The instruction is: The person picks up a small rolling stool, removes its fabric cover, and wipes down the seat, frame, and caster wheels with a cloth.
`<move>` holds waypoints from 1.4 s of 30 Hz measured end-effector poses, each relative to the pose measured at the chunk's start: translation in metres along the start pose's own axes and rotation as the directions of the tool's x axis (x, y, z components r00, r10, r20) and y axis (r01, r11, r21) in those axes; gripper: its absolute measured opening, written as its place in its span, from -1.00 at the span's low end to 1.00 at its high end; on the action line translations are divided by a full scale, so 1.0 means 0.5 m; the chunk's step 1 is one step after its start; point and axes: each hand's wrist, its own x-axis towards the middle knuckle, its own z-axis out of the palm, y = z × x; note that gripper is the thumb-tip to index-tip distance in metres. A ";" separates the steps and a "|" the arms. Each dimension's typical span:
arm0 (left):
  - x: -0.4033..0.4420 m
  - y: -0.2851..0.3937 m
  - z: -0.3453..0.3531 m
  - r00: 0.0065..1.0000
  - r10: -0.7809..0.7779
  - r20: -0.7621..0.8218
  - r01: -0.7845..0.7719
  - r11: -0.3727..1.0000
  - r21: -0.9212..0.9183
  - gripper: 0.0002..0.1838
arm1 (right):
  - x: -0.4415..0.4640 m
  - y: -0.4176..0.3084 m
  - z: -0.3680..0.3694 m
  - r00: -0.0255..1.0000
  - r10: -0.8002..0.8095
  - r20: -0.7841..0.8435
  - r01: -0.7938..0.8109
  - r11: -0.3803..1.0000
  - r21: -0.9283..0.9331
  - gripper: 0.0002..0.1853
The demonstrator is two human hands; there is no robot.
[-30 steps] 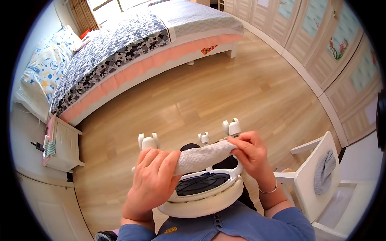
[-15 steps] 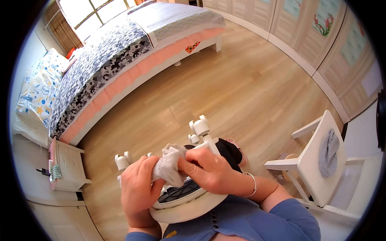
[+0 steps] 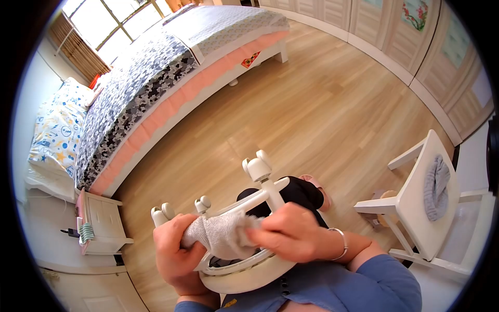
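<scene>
A light grey fuzzy cloth (image 3: 223, 236), rather like a sock, stretches between my two hands. My left hand (image 3: 175, 247) is closed around its left end, the thumb pressed in front. The fingers of my right hand (image 3: 291, 234), smeared a little by motion, pinch its right end. Below and behind the cloth, a white frame on casters (image 3: 257, 167) rests in my lap, its wheels pointing up and away from me. Its curved white rim (image 3: 249, 278) lies against my body. The cloth covers part of the frame, so I cannot tell whether it is wrapped around a piece of it.
At my right stands a white chair (image 3: 416, 208) with a grey knitted item (image 3: 437, 187) on its seat. A bed (image 3: 208, 88) lies ahead on the left, beside a small white cabinet (image 3: 101, 218). Wardrobe doors (image 3: 390, 31) line the far right, past the wooden floor (image 3: 306, 109).
The cloth, bunched up before, is now drawn out longer. My right hand has moved right, away from my left. The view has shifted, and the caster frame sits slightly differently.
</scene>
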 end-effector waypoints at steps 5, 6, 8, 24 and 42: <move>-0.021 0.010 0.039 0.979 -0.069 -0.191 0.068 0.998 -0.015 -0.76 | 0.018 0.015 -0.081 0.994 0.068 -0.087 -0.093 0.941 -0.326 -0.64; -0.023 0.004 0.049 0.973 -0.050 -0.224 0.043 0.999 -0.033 -0.76 | 0.021 0.018 -0.082 0.992 0.100 -0.073 -0.120 0.927 -0.355 -0.65; -0.013 -0.009 0.050 0.986 -0.031 -0.162 0.018 0.996 -0.084 -0.76 | 0.017 0.027 -0.079 0.982 0.187 0.012 -0.174 0.937 -0.302 -0.65; 0.025 -0.052 0.078 0.954 0.298 0.029 -0.290 0.944 -0.160 -0.67 | -0.076 0.030 -0.098 0.949 0.309 -0.063 -0.305 0.950 0.061 -0.75; 0.015 -0.040 0.066 0.903 0.422 0.073 -0.415 0.905 -0.094 -0.64 | -0.064 0.036 -0.122 0.873 0.479 -0.089 -0.474 0.877 0.075 -0.84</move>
